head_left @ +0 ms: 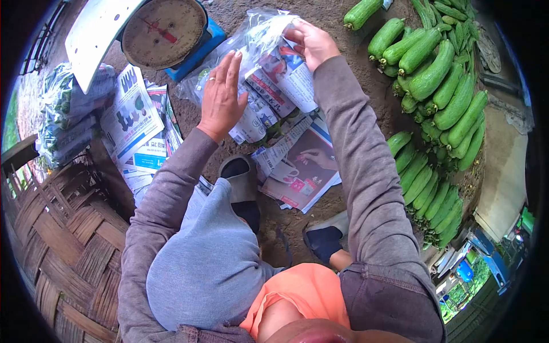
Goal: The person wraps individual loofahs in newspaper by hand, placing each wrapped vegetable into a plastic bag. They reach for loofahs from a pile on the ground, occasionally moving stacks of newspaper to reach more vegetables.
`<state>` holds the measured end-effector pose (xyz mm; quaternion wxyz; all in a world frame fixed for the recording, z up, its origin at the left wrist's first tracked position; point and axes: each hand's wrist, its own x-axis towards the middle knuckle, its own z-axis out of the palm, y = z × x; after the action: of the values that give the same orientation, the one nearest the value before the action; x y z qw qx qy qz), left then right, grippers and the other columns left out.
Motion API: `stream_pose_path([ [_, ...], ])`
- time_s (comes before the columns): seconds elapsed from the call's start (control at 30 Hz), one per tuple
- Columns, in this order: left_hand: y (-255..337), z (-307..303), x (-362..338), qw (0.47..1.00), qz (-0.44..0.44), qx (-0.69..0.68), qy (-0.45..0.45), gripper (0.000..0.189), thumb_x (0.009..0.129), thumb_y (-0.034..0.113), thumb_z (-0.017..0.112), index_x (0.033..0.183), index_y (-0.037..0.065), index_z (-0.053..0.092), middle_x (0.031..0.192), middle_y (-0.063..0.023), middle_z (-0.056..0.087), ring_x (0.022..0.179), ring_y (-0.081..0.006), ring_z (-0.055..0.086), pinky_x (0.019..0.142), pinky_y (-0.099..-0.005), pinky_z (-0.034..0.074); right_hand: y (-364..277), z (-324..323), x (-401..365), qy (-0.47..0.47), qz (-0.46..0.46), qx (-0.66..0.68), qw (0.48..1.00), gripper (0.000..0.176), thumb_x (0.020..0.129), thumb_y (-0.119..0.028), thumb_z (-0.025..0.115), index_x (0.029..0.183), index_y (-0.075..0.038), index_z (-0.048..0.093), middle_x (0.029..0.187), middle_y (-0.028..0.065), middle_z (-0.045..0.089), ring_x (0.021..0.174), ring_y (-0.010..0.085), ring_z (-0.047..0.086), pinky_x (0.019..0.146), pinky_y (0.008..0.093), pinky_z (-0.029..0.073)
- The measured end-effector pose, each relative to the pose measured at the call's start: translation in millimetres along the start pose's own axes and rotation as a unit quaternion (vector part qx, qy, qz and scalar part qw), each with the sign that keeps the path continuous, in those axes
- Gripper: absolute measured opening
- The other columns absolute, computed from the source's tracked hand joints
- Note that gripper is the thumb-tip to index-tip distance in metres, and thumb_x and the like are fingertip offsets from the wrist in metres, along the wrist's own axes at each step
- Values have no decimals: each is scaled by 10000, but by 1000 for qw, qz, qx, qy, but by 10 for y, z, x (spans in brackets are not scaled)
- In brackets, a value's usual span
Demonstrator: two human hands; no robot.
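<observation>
Head view, looking straight down past the person's knees to an earth floor. Between the two hands, in the upper middle of the scene, sits a clear plastic bag [258,35] holding a newspaper-wrapped bundle [274,86]; it rests on the ground just below a weighing scale [163,31] with a round dial and a blue base. The left hand [220,97], wearing a ring, is released: fingers straight and together, palm laid flat against the bundle's left side, grasping nothing. The right hand [311,40] is clenched on the bag's upper right edge, pinching the plastic between thumb and fingers. Both arms wear grey-brown sleeves.

Under and in front of the bundle lies a loose newspaper sheet [303,168]. A stack of newspapers [134,123] lies to the left, with bagged greens [68,108] beside it. A woven basket [63,246] fills the lower left corner. Along the right side runs a large pile of long green gourds [440,77]. Two sandalled feet [243,177] show near the bottom centre.
</observation>
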<state>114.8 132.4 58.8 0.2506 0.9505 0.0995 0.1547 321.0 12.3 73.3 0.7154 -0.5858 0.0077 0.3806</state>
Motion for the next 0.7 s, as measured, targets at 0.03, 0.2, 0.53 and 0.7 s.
stream_pose_path([
  [0.03,-15,9,25,1000,0,3,1,947,675,87,754,1471,89,242,1451,-160,353,1275,-358,410,1071,-438,340,-24,2,35,-8,22,44,999,400,920,-187,568,1285,-30,524,1093,104,644,1017,202,589,843,379,468],
  [0.2,-82,-38,155,995,-3,97,26,905,658,90,749,1449,98,308,1415,-128,396,1224,-332,444,1015,-429,369,-16,37,-15,-61,52,260,962,283,963,-106,449,1246,-101,447,1179,141,581,1147,272,539,937,517,453],
  [0.53,-223,-306,190,990,2,115,82,707,668,-39,609,1342,121,468,1167,-131,532,1032,-345,550,853,-429,457,-28,-55,-356,-79,57,116,988,350,889,-9,542,1208,-69,409,1016,146,632,794,202,641,621,327,546],
  [0.7,-405,-287,-314,986,-61,127,85,783,651,-48,610,1385,146,417,1183,-148,512,1031,-362,538,822,-449,448,35,-100,-499,-76,76,6,994,456,853,-39,604,1253,-28,387,924,134,649,762,205,664,588,296,534],
])
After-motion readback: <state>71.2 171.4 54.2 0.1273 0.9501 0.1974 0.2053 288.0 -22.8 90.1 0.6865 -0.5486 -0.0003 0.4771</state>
